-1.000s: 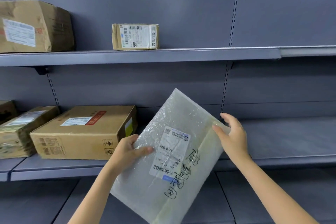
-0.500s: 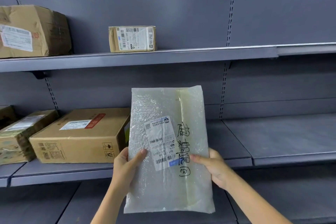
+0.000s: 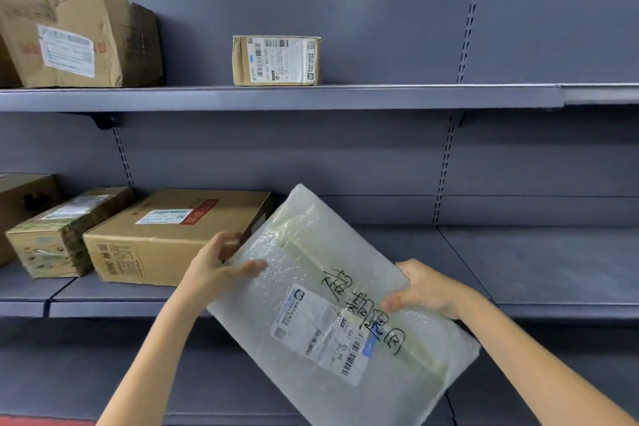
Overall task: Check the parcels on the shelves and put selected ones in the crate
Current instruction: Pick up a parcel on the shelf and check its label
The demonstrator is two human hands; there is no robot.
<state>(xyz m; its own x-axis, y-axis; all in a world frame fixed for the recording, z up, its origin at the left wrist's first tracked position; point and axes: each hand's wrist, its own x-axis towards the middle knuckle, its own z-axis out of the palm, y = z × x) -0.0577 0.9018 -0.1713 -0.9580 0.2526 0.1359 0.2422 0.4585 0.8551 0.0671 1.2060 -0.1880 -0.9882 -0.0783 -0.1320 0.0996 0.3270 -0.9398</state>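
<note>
Bubble-wrap parcel (image 3: 332, 304) tilted, gripped by left hand (image 3: 214, 263) and right hand (image 3: 428, 290) fingers, before cardboard box (image 3: 173, 235).

Counted in the head view:

Cardboard boxes: 5 in all.
- 2 on the upper shelf (image 3: 345, 98): large crumpled box (image 3: 79, 40) at upper left of the frame, small labelled box (image 3: 276, 60) near upper centre.
- 3 on the middle shelf (image 3: 518, 270) at left of the frame: flat box with red sticker (image 3: 166, 235), narrow taped box (image 3: 65, 232) beside it, and a partly cut-off box (image 3: 24, 197) at the left edge.

Bubble-wrap envelopes: 1 (image 3: 332, 315), lower centre.

Printed labels on that envelope: 1 (image 3: 321, 332).

Hands: 2, left hand (image 3: 214, 263) and right hand (image 3: 428, 290), both gripping the envelope.

Shelf levels with a visible surface: 2; a lower one too dark to confirm.
</note>
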